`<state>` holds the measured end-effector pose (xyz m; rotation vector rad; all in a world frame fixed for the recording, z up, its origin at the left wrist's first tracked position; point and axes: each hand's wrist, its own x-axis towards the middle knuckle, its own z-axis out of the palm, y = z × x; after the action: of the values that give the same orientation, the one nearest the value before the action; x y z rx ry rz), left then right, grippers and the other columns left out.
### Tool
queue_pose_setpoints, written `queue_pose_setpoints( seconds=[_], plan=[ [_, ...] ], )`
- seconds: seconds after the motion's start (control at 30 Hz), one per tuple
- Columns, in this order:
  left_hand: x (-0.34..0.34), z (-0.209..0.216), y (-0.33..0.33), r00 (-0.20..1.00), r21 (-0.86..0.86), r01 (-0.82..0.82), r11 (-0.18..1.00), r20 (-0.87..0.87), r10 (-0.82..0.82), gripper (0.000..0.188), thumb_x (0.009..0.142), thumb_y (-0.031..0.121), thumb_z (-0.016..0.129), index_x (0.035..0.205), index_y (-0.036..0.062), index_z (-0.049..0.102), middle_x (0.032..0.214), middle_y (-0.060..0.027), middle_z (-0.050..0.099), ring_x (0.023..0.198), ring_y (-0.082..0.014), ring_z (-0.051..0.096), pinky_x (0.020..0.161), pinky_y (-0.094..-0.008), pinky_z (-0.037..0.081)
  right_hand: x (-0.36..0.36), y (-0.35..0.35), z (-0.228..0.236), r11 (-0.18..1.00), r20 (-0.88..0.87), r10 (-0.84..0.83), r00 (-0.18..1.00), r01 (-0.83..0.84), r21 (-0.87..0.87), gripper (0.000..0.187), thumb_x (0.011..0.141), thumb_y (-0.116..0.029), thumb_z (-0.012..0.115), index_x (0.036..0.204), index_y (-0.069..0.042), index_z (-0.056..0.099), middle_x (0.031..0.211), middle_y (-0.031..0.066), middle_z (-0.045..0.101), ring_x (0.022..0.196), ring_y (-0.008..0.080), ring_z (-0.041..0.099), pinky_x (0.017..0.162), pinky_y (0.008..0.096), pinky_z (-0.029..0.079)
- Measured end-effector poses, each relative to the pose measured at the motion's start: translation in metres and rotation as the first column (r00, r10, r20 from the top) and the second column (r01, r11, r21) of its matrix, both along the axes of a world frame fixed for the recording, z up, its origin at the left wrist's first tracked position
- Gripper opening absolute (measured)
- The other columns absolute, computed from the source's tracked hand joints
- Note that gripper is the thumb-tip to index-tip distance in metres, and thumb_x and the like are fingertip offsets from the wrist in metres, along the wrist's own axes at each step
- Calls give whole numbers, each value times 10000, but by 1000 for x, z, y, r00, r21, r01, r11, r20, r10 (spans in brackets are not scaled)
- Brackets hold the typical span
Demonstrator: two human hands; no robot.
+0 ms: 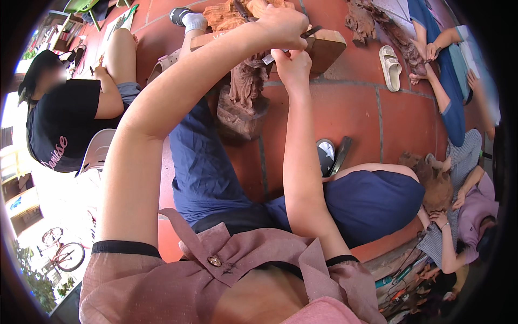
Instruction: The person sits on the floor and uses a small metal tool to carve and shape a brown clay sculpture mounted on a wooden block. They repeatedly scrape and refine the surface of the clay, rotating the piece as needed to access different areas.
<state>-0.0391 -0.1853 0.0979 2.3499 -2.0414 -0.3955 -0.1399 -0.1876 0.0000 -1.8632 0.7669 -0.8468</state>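
My left hand point(283, 26) reaches across at the top of the view, its fingers closed round a dark rod-like tool point(312, 31) whose end sticks out to the right of the fist. Just below it my right hand point(293, 66) is closed, and a small pale, shiny piece point(268, 59) shows beside its fingertips; what it grips is mostly hidden. Under my hands a carved wooden figure point(248, 86) stands on a rough dark wood base point(241, 120) between my legs. A lighter wooden block point(328, 49) lies behind my right hand.
An orange-brown wood carving point(220, 17) lies beyond my left forearm. On the left sits a person in black point(70, 119). Several people work on carvings at the right, near a pale sandal point(390, 68). Tools point(396, 278) lie at lower right on red floor tiles point(345, 119).
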Motion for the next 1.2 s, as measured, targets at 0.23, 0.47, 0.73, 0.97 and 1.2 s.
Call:
queue_pose_setpoints(
  seconds=[0.23, 0.47, 0.73, 0.97, 1.2],
  plan=[
    [13, -4, 12, 996, -153, -4, 988, 93, 18, 295, 696, 286, 625, 807, 21, 689, 780, -179, 678, 757, -341, 660, 740, -449, 491, 7, -4, -2, 995, -50, 59, 997, -62, -72, 270, 793, -215, 665, 891, 33, 630, 759, 199, 629, 751, 358, 638, 723, 428, 501],
    [13, -9, 24, 996, -308, -37, 951, 66, 60, 288, 698, 304, 637, 759, 29, 698, 706, -176, 662, 716, -359, 637, 773, -439, 479, 16, 3, -9, 984, 2, 37, 999, -36, -177, 255, 784, -165, 644, 871, 73, 608, 832, 236, 608, 745, 371, 620, 727, 439, 499],
    [6, 2, 22, 997, -253, -12, 967, 72, 31, 297, 715, 301, 617, 796, 30, 709, 723, -180, 667, 916, -344, 602, 784, -470, 412, 8, 2, 7, 994, -23, 62, 998, -63, -89, 250, 797, -172, 636, 893, 56, 600, 736, 186, 614, 709, 350, 630, 694, 437, 490],
    [12, -10, 32, 994, -573, -56, 818, -109, -8, 303, 745, 266, 649, 920, 23, 692, 926, -190, 668, 955, -355, 583, 872, -431, 455, 0, 1, 18, 986, -157, 116, 981, -95, 135, 232, 774, -195, 667, 797, 34, 638, 767, 176, 640, 711, 335, 628, 700, 427, 487],
    [124, -91, 42, 953, -418, -184, 890, -299, 56, 309, 898, 266, 502, 858, 8, 668, 833, -170, 668, 745, -349, 626, 704, -385, 500, 12, 8, 9, 993, 68, 115, 991, -114, -19, 172, 754, -165, 660, 785, 4, 677, 735, 194, 639, 719, 319, 620, 697, 400, 486]
  ],
)
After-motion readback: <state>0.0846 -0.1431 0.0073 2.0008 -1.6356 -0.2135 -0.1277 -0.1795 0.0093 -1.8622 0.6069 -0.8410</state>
